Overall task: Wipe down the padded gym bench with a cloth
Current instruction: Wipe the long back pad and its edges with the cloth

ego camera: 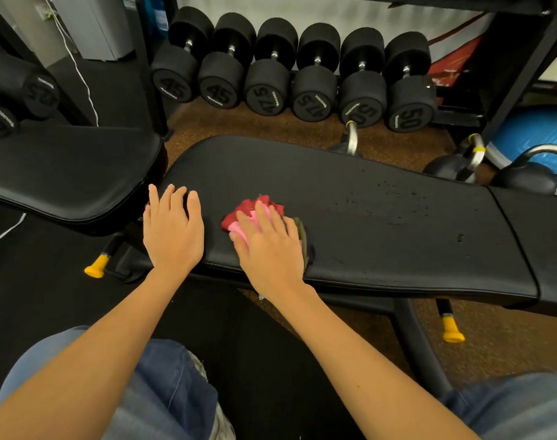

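Observation:
A black padded gym bench (382, 192) runs across the middle of the view, with small droplets scattered on its right half. A bunched red and pink cloth (253, 211) lies on the pad's left part. My right hand (271, 246) presses flat on the cloth with straight fingers, covering most of it. My left hand (172, 230) rests flat on the bench's left end, fingers spread, apart from the cloth.
A second black bench pad (67, 173) sits at the left. A rack of several black dumbbells (293, 77) stands behind. Kettlebells (524, 176) and a blue ball (531, 131) are at the right. Yellow-capped bench feet (451, 331) stick out below.

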`<state>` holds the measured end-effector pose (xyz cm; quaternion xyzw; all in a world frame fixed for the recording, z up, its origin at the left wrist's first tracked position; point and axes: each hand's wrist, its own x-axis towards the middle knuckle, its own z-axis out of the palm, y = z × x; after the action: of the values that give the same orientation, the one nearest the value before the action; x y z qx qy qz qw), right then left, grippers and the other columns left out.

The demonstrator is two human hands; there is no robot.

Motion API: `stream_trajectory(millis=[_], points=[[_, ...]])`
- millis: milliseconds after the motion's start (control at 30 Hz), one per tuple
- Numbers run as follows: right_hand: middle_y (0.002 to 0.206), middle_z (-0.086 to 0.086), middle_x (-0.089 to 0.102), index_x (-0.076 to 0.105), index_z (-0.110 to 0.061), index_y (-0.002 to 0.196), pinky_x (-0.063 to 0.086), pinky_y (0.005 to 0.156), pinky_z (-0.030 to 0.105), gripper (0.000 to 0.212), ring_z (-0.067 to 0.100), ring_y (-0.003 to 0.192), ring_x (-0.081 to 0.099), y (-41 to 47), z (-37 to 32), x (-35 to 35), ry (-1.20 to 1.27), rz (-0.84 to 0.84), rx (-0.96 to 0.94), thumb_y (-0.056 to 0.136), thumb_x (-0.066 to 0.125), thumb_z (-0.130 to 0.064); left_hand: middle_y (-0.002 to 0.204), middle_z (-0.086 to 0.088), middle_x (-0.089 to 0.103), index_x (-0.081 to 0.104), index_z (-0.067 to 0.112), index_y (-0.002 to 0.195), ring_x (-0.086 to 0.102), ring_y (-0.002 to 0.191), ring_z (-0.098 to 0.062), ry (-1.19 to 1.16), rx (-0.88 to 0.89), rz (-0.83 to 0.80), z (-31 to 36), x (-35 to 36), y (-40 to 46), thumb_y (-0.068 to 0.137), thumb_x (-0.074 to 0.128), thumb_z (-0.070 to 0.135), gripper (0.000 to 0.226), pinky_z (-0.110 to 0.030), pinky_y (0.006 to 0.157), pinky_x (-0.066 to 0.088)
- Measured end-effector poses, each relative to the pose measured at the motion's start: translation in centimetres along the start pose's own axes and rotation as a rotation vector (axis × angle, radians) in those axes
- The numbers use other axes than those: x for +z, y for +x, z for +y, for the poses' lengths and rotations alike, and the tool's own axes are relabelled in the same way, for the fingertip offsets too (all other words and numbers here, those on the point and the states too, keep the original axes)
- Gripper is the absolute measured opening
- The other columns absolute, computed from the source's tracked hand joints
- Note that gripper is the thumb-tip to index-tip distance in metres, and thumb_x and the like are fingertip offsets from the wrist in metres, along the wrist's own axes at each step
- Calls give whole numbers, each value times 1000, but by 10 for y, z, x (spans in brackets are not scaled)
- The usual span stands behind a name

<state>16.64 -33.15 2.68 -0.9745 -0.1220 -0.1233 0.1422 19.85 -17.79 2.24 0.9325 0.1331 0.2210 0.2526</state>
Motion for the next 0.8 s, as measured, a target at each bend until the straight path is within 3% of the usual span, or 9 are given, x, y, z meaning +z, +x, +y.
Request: stream_trajectory(millis=[133,233,333,400,500,567,633,700,800], points=[[131,9,61,66,-19,122,47,95,45,35,28,123,56,-10,12,-3,-36,53,-259,90,68,-31,147,-9,45,54,11,132,15,148,-26,-13,13,3,-3,-1,0,103,26,39,49,-44,117,17],[133,2,60,66,-24,121,45,91,41,31,23,123,55,-25,33,-12,-62,112,-277,95,53,-35,147,-9,44,55,11,132,13,148,-26,-5,28,11,-4,-1,0,103,25,40,51,-46,118,13],[129,3,63,67,-25,115,38,88,41,26,25,119,56,-40,63,-27,-134,198,-246,89,62,-27,150,-7,41,53,13,134,9,149,-24,42,38,27,-4,1,0,100,18,45,59,-49,118,2],[128,4,63,67,-25,115,35,88,40,26,26,119,57,-50,86,-36,-189,202,-189,89,60,-26,151,-7,40,52,14,135,7,149,-24,84,53,29,-4,1,0,100,17,44,58,-53,117,-4],[134,0,60,66,-28,120,32,92,37,35,24,122,54,-64,120,-47,-163,130,-11,97,41,-35,151,-8,39,52,13,135,5,149,-25,134,81,26,1,-1,-6,102,24,36,48,-59,115,-5],[129,1,63,68,-26,117,29,89,36,33,27,115,56,-70,141,-56,-86,157,82,98,42,-34,152,-7,38,50,13,136,4,149,-25,122,112,15,11,-2,-10,103,28,33,44,-59,114,-7],[105,4,71,69,-23,100,33,82,39,30,27,96,60,-72,156,-72,33,199,211,100,41,-33,154,-4,35,48,15,138,2,149,-23,93,164,9,25,-2,-13,104,28,33,44,-57,115,-8],[69,4,62,58,-15,76,38,71,38,39,24,71,57,-71,170,-90,152,264,348,103,36,-33,155,-3,33,46,16,140,0,149,-21,55,206,3,39,0,-14,104,27,34,44,-54,115,-10],[65,8,54,55,-13,76,37,71,41,41,31,72,53,-80,201,-109,135,384,510,105,32,-32,155,-3,33,45,15,141,0,150,-21,49,237,-12,49,8,-17,104,25,35,46,-55,116,-8]])
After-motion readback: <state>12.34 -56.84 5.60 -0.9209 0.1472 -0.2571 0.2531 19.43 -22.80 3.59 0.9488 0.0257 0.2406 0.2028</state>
